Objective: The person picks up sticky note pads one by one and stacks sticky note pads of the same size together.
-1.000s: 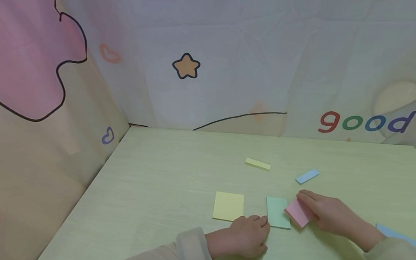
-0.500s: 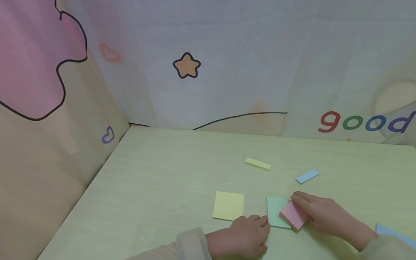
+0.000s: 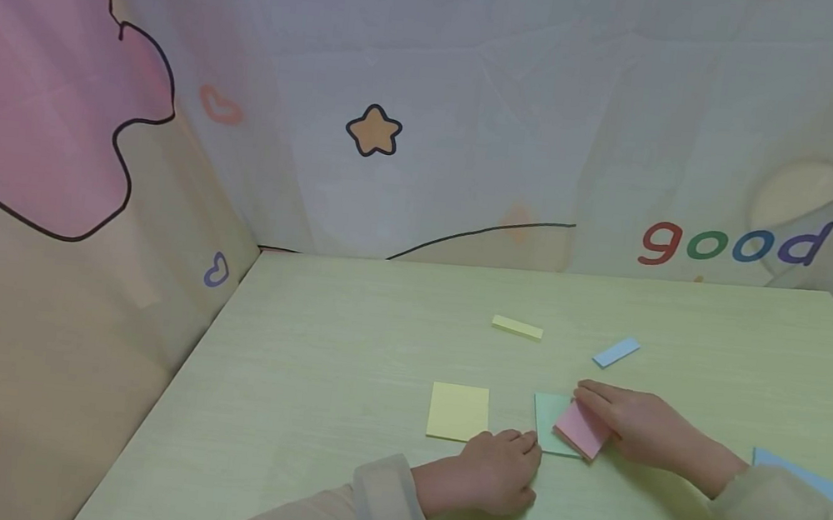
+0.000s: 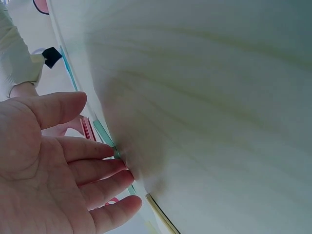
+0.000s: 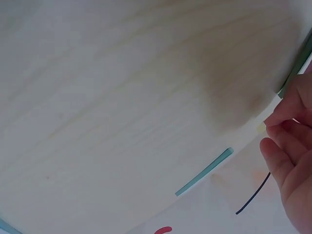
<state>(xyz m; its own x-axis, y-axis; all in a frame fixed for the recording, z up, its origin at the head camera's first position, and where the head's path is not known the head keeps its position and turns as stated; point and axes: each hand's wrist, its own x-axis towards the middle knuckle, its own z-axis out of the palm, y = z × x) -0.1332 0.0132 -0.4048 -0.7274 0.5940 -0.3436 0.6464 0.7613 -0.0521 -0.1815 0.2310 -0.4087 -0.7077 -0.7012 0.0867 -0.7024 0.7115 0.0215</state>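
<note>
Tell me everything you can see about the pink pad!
The pink pad looks like a thick stack of paper, with a flat top and layered lines along its side in the left wrist view. It is turned cornerwise. In the head view it covers part of the green pad and reaches past its right edge; whether they touch, I can't tell. The right hand holds it, hiding some.

Booth (image 3: 175, 337) with cartoon-printed cloth (image 3: 474, 132)

Pink pad (image 3: 581, 431), mint-green pad (image 3: 549, 417), yellow pad (image 3: 458, 412), light-blue strip (image 3: 616, 352), pale wood-grained tabletop (image 3: 349, 329), cartoon-patterned backdrop (image 3: 473, 140)
</note>
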